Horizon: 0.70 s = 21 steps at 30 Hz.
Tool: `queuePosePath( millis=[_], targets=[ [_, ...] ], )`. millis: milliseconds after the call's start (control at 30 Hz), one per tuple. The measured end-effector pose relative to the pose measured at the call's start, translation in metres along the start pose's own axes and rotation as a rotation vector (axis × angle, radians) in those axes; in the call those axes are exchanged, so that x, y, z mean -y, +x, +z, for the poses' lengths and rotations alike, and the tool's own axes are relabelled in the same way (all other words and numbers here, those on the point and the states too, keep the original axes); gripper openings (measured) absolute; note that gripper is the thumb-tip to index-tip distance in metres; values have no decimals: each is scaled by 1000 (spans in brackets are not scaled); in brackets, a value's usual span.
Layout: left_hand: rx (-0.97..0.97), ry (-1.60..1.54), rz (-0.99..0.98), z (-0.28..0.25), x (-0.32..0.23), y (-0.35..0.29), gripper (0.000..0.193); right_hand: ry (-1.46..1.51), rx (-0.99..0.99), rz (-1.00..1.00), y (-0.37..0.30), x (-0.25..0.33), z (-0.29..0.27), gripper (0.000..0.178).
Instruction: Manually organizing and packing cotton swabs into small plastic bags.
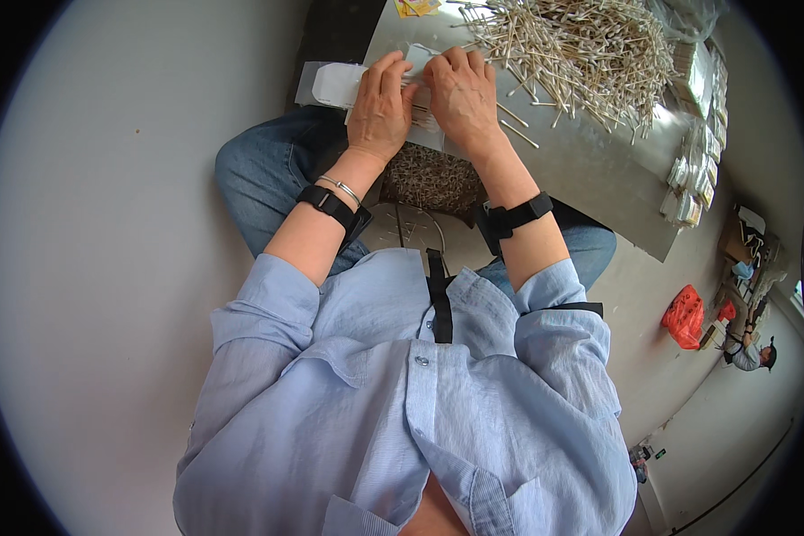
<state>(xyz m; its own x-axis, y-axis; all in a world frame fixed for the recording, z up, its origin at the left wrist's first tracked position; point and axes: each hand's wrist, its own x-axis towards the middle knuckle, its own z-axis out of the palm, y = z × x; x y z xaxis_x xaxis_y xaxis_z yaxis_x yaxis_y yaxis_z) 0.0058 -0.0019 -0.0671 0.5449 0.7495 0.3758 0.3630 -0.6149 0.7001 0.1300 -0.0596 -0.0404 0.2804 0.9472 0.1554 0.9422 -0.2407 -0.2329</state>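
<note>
Over the near left part of the metal table, my left hand point(381, 109) is closed, fingers bent and thumb drawn in, on a clear plastic packet point(433, 138). My right hand point(463, 96) faces it with curled fingers and pinches the packet's far part. Several cotton swabs point(422, 118) show through the gap between my hands, in or on the packet; the fingertips hide part of them. Beside my left hand lies a white rounded card or pouch point(338, 86). Two loose cotton swabs point(519, 134) stick out to the right of my right hand.
A large heap of cotton swabs point(581, 54) covers the far part of the metal table point(598, 165). Stacked filled packs point(695, 170) line its right edge. Below, between my knees, is a container of swabs point(429, 179). A red plastic bag point(683, 317) and another person point(750, 355) are at the right.
</note>
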Motion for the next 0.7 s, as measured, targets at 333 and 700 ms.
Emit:
queuePosePath(
  millis=[333,700],
  targets=[
    [43,85,139,4,13,-3,17,550,-323,567,-79,-4,-7,16],
    [69,-183,1,-5,14,-5,33,981,-491,441,-47,-6,6,33]
  ],
)
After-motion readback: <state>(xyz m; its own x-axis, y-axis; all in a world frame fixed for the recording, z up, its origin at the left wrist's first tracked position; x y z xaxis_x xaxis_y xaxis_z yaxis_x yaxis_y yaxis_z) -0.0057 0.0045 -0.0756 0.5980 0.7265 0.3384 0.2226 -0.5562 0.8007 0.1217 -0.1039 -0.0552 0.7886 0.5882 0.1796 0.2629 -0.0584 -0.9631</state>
